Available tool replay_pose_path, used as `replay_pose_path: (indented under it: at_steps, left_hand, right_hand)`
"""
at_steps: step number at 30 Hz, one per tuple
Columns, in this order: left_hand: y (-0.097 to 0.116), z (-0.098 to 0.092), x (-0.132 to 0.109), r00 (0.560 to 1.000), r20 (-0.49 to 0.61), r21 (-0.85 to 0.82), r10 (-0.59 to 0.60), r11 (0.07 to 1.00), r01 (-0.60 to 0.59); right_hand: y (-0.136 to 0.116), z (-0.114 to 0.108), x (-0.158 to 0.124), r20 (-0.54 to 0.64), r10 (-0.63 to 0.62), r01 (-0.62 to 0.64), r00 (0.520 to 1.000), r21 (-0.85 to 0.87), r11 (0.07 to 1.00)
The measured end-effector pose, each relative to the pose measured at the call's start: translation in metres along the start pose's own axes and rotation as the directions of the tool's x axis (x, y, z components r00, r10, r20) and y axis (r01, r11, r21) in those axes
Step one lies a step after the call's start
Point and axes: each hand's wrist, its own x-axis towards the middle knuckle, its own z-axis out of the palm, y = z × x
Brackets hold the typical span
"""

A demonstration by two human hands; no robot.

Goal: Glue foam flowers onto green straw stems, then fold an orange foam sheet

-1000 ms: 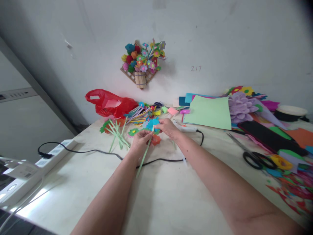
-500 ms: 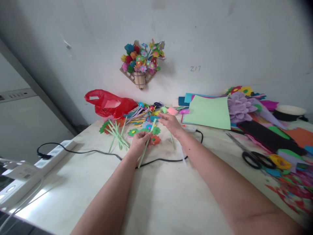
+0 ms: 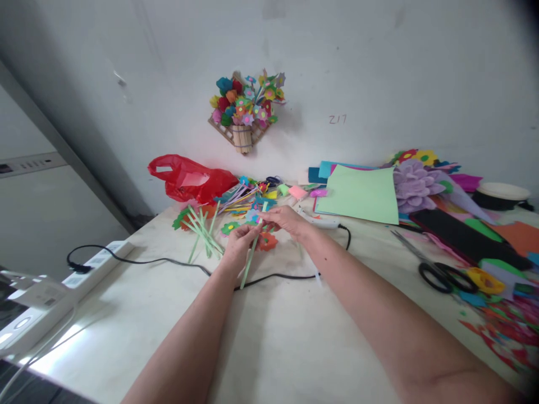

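Pinched between the thumb and fingers of my left hand (image 3: 239, 246) is a pale green paper strip (image 3: 249, 264), slanting with its lower end towards me. My right hand (image 3: 285, 220) has its thumb and fingertips closed on the same strip, just above my left fingers. Beneath and around the fingers lie flower cut-outs, among them an orange flower (image 3: 268, 242) and a green flower (image 3: 229, 228). To the left, a loose pile of pale green strips (image 3: 205, 233) lies on the table. A white glue gun (image 3: 326, 223) is partly hidden behind my right hand.
A black cord (image 3: 168, 260) runs across the table from a power strip (image 3: 90, 269). Black-handled scissors (image 3: 438, 271) and paper scraps (image 3: 501, 325) lie right. Further back are a red bag (image 3: 189, 179), a pale green sheet (image 3: 364, 193) and a dark phone-like slab (image 3: 463, 235).
My right hand has moved left and down, from beside the strip's top onto the strip near my left fingers. More of the glue gun shows. The left hand keeps its hold.
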Motion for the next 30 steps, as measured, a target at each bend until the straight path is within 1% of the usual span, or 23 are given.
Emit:
replay_pose_path:
  at_steps: [2, 4, 8, 10, 12, 15, 17, 20, 21, 23, 25, 30]
  left_hand:
    - [-0.002, -0.001, 0.000, 0.999, 0.037, 0.017, -0.004, 1.000, 0.004]
    - [-0.003, -0.003, 0.000, 0.998, 0.068, 0.043, -0.011, 0.999, 0.008]
    - [-0.002, -0.004, -0.001, 0.990, 0.136, 0.092, -0.035, 0.996, 0.023]
    - [-0.001, -0.004, -0.001, 0.988, 0.153, 0.097, -0.039, 0.995, 0.024]
    - [-0.001, -0.004, -0.001, 0.989, 0.142, 0.089, -0.033, 0.996, 0.020]
    - [-0.002, -0.004, 0.001, 0.996, 0.089, 0.061, -0.003, 0.998, -0.002]
    - [-0.002, -0.005, 0.002, 0.998, 0.058, 0.040, 0.013, 0.999, -0.016]
    - [-0.001, -0.005, 0.002, 0.999, 0.053, 0.021, 0.012, 1.000, -0.013]
    - [-0.001, -0.006, 0.001, 0.998, 0.059, 0.017, 0.009, 1.000, -0.010]
    - [0.000, -0.006, 0.001, 0.997, 0.077, 0.011, 0.001, 1.000, -0.001]
    - [0.000, -0.005, 0.000, 0.996, 0.090, 0.002, -0.005, 1.000, 0.005]
    - [0.001, -0.003, -0.002, 0.994, 0.100, -0.029, -0.041, 0.999, 0.044]
  right_hand:
    - [0.000, 0.006, 0.000, -0.025, -0.045, 0.046, 0.999, 0.059, 0.997]
    - [0.001, 0.008, 0.001, -0.089, -0.077, 0.085, 0.993, 0.092, 0.992]
    - [0.004, 0.004, 0.006, -0.238, -0.114, 0.130, 0.964, 0.056, 0.990]
    - [0.005, 0.001, 0.008, -0.283, -0.142, 0.156, 0.949, 0.028, 0.987]
    - [0.005, -0.002, 0.008, -0.278, -0.178, 0.182, 0.944, -0.011, 0.983]
    - [0.001, -0.005, 0.005, -0.233, -0.200, 0.192, 0.952, -0.055, 0.980]
    - [-0.003, -0.008, 0.003, -0.251, -0.166, 0.160, 0.954, -0.044, 0.986]
    - [-0.005, -0.011, 0.003, -0.338, -0.048, 0.075, 0.940, 0.068, 0.995]
    - [-0.005, -0.012, 0.003, -0.345, -0.004, 0.049, 0.938, 0.121, 0.991]
    - [-0.003, -0.012, 0.005, -0.314, 0.057, 0.013, 0.948, 0.218, 0.976]
    - [-0.001, -0.011, 0.006, -0.289, 0.070, 0.014, 0.955, 0.278, 0.961]
    - [0.003, -0.011, 0.010, -0.346, 0.068, 0.064, 0.936, 0.355, 0.933]
